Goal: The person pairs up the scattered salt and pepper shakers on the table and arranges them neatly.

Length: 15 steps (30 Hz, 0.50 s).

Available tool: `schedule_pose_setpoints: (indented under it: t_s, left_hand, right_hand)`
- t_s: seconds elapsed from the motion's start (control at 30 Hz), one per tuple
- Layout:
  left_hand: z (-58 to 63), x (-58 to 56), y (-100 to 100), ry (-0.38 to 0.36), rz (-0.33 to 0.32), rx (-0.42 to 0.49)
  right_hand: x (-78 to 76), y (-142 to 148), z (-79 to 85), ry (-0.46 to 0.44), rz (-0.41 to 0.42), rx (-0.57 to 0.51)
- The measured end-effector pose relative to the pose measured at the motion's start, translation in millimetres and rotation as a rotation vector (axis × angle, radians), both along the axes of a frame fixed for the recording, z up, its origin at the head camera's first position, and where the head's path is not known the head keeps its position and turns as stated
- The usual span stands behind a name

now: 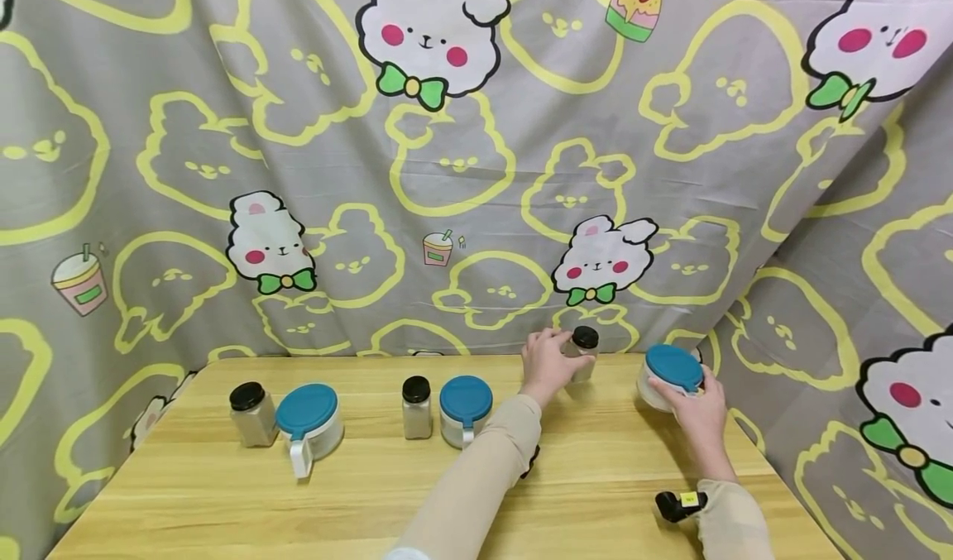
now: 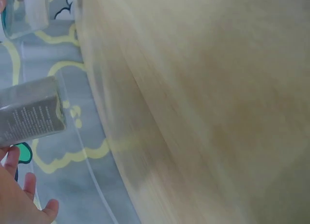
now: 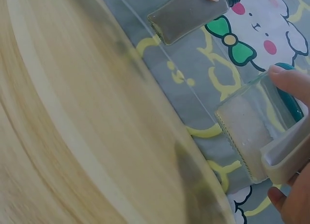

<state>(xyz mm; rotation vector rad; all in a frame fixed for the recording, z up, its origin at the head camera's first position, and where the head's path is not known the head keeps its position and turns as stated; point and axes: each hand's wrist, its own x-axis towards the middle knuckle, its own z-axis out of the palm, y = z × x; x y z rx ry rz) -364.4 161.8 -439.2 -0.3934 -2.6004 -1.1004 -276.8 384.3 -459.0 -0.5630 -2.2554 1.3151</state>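
Note:
At the back of the table, my left hand (image 1: 549, 366) grips a square glass spice jar (image 1: 585, 338) with a black lid. Printed text shows on this jar's side (image 2: 31, 118) in the left wrist view. My right hand (image 1: 703, 415) holds a round glass seasoning jar (image 1: 673, 366) with a blue lid, at the table's back right. Its thumb lies by the lid, close to the white handle (image 3: 286, 154). Pale contents fill part of the seasoning jar. In the right wrist view, both held jars appear with their bases above the table surface.
Another black-lidded jar (image 1: 417, 409) stands beside a blue-lidded jar (image 1: 466, 403) in the middle. A similar pair, one black-lidded jar (image 1: 253, 415) and one blue-lidded jar (image 1: 308, 415), stands at the left. A patterned curtain (image 1: 476, 237) hangs behind the wooden table (image 1: 335, 510).

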Motion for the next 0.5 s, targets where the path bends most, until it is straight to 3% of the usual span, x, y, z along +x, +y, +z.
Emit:
schedule_pose_setpoints:
  t_s: [0.5]
  left_hand:
    - [3.9, 10.8, -2, 0.022, -0.013, 0.04]
  right_hand:
    - [5.8, -3, 3.2, 0.009, -0.012, 0.015]
